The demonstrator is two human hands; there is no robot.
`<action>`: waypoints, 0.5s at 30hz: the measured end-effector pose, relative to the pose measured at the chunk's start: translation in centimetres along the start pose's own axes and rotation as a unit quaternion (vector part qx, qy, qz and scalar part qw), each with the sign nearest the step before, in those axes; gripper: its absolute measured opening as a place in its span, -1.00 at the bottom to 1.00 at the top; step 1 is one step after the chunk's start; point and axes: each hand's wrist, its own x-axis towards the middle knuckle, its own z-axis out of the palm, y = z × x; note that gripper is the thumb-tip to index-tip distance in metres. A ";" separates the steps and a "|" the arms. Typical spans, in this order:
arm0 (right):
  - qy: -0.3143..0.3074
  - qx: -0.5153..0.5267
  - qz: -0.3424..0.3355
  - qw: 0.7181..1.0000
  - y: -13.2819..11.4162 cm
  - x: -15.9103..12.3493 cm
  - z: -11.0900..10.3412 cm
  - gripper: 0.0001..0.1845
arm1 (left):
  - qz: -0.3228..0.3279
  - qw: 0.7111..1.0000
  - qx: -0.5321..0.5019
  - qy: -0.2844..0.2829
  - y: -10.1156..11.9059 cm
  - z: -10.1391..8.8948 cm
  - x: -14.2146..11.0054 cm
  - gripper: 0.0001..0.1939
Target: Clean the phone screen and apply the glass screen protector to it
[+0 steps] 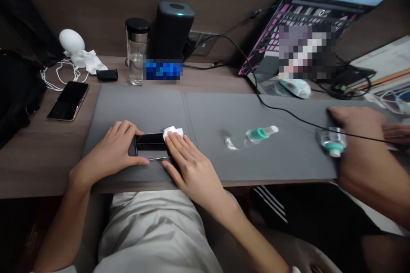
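A smartphone (pixel 150 146) with a dark, glossy, reflecting face lies on the grey desk mat (pixel 211 166) in front of me. My left hand (pixel 117 147) grips its left end, fingertips at the far edge and thumb along the near edge. At the phone's right end, my right hand (pixel 188 164) presses a folded white tissue (pixel 173 131) with its fingers, the thumb by the near edge. The fingers hide part of the tissue and the phone's right end. To the right lie a small spray bottle (pixel 261 133) with a green collar and a clear curved cap (pixel 230 143).
Another person's arm (pixel 368 158) reaches in at the right, beside a second clear bottle (pixel 333 140). A black cable (pixel 288 113) crosses the mat. Behind stand a glass flask (pixel 137 53), a black box-shaped device (pixel 173 30) and a laptop (pixel 307 25). Another phone (pixel 68 100) lies left.
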 end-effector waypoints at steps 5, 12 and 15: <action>-0.018 -0.015 -0.020 1.000 -1.0 -2.2 -1.0 -0.21 | 0.004 1.000 0.009 0.006 0.4 0.0 0.0 -0.30; -0.028 0.006 -0.026 0.999 -0.3 0.8 -0.1 -0.35 | 0.015 1.000 0.021 -0.001 0.7 -0.1 -0.2 -0.32; -0.007 0.006 -0.023 1.000 -0.4 1.6 0.6 -0.35 | 0.012 1.000 0.022 -0.003 0.8 -0.2 -0.2 -0.33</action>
